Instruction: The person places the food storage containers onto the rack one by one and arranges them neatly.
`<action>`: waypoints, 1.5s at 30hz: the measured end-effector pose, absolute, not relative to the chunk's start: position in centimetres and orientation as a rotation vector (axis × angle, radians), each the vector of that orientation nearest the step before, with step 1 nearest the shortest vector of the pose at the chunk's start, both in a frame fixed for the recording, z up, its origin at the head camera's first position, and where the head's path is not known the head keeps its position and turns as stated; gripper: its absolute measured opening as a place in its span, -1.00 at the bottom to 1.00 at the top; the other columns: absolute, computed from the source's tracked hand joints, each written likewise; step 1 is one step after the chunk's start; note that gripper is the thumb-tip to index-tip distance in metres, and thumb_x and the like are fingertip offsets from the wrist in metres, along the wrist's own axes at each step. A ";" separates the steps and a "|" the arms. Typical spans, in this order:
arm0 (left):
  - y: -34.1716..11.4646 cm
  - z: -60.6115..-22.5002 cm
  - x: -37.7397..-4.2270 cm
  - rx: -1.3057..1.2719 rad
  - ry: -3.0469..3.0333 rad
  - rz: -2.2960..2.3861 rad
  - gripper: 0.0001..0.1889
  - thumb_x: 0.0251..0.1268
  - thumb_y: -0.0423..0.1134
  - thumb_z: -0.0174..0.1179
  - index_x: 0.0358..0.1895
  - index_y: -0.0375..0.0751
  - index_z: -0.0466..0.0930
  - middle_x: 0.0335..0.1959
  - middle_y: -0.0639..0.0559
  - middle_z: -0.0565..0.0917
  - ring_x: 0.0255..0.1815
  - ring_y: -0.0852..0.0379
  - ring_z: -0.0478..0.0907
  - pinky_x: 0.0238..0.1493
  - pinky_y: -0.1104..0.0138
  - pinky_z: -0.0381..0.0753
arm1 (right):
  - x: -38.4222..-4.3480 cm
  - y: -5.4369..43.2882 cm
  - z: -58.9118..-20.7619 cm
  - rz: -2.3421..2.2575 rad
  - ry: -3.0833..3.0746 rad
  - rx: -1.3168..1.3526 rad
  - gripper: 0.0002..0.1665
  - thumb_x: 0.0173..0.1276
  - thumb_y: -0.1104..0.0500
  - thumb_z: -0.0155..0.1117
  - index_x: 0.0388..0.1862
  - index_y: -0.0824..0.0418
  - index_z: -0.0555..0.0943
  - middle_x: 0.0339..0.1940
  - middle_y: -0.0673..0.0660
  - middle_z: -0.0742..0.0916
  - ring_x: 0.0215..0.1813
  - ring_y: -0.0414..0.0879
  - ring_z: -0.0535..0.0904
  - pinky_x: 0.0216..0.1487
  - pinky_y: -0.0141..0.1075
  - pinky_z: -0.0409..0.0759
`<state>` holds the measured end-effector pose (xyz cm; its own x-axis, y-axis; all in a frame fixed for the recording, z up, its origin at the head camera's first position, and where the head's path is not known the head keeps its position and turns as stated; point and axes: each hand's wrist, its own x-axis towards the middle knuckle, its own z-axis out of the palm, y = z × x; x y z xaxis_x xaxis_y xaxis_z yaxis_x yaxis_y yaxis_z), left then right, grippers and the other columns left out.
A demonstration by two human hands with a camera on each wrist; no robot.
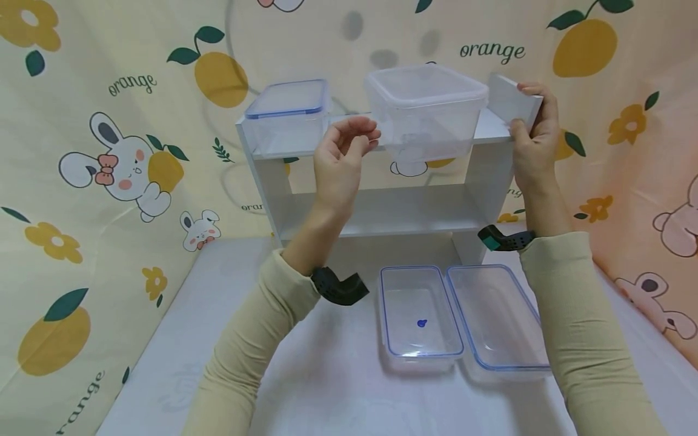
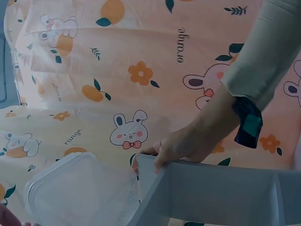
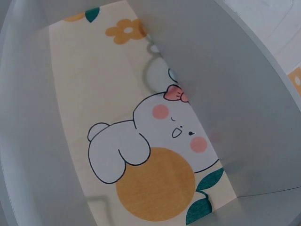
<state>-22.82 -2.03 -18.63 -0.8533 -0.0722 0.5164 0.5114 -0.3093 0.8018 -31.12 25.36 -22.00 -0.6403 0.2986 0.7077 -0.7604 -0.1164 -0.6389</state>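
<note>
Now gripping the flat white panel (image 1: 512, 102) atop the white shelf's (image 1: 382, 215) right end with right hand (image 1: 537, 139); likely handling light, stiff, best by edges; hovering with empty, relaxed left hand (image 1: 345, 160) near clear plastic box (image 1: 433, 115).

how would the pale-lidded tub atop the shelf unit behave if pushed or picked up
The clear tub is probably light for its size, as no contents show through its walls. Its straight sides suggest it should stay fairly stiff. Pushed forward, it might tip, since its base seems to overhang the front edge of the shelf unit.
</note>
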 end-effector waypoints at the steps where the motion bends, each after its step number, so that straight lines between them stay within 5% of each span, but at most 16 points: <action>1: -2.0 -18.7 -22.7 -0.574 -1.578 -2.160 -0.79 0.35 -0.57 -0.07 -0.02 -0.51 0.44 -0.15 -0.15 0.60 -0.17 0.23 0.59 0.15 0.33 0.63 | -31.1 25.4 -22.0 1.842 -1.420 0.534 -0.47 0.26 0.54 -0.10 0.08 0.09 0.46 0.29 0.00 0.47 0.32 -0.05 0.30 0.57 -0.18 0.15; 9: -1.5 -19.2 -21.8 -0.725 -1.616 -1.792 -0.76 0.30 -0.56 -0.07 -0.01 -0.53 0.45 -0.01 -0.34 0.58 0.05 -0.10 0.57 0.16 0.39 0.59 | -31.0 25.4 -22.0 1.853 -1.445 0.508 -0.48 0.28 0.53 -0.08 0.10 0.07 0.45 0.31 -0.02 0.46 0.33 -0.07 0.30 0.57 -0.18 0.16; 21: -0.2 -20.1 -21.6 -0.857 -1.581 -1.106 -0.69 0.26 -0.50 -0.07 0.01 -0.46 0.56 0.02 -0.26 0.62 0.14 -0.03 0.53 0.21 0.41 0.51 | -31.1 25.3 -21.8 1.844 -1.430 0.536 -0.48 0.26 0.53 -0.10 0.08 0.09 0.46 0.30 0.00 0.47 0.32 -0.05 0.31 0.56 -0.17 0.17; 30: 1.1 -20.3 -21.7 -0.839 -1.633 -0.537 -0.60 0.26 -0.40 -0.02 0.16 -0.38 0.53 0.23 -0.20 0.58 0.36 -0.04 0.44 0.51 0.40 0.24 | -31.1 25.3 -21.9 1.854 -1.414 0.540 -0.49 0.27 0.53 -0.10 0.07 0.09 0.46 0.29 0.01 0.47 0.30 -0.05 0.31 0.56 -0.17 0.17; 38: 2.5 -19.8 -21.5 -0.659 -1.836 -0.083 -0.47 0.42 -0.20 -0.32 0.40 -0.25 0.29 0.45 -0.06 0.36 0.52 0.03 0.23 0.57 0.18 0.14 | -31.0 25.4 -21.9 1.843 -1.430 0.525 -0.48 0.26 0.53 -0.08 0.08 0.08 0.46 0.30 0.00 0.47 0.33 -0.06 0.30 0.58 -0.17 0.14; 45: 3.3 -20.1 -21.9 -0.592 -1.916 0.056 -0.43 0.44 -0.16 -0.37 0.47 -0.19 0.16 0.51 0.03 0.28 0.56 0.08 0.16 0.58 0.16 0.08 | -31.0 25.4 -21.9 1.858 -1.417 0.531 -0.48 0.26 0.54 -0.09 0.07 0.08 0.46 0.29 0.00 0.48 0.32 -0.06 0.30 0.57 -0.17 0.15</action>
<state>-21.93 3.34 -20.06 -0.2981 0.4259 0.8542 0.3749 0.8753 -0.3056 -30.97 25.35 -21.90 -0.6497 0.2985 0.6991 -0.7531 -0.1279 -0.6453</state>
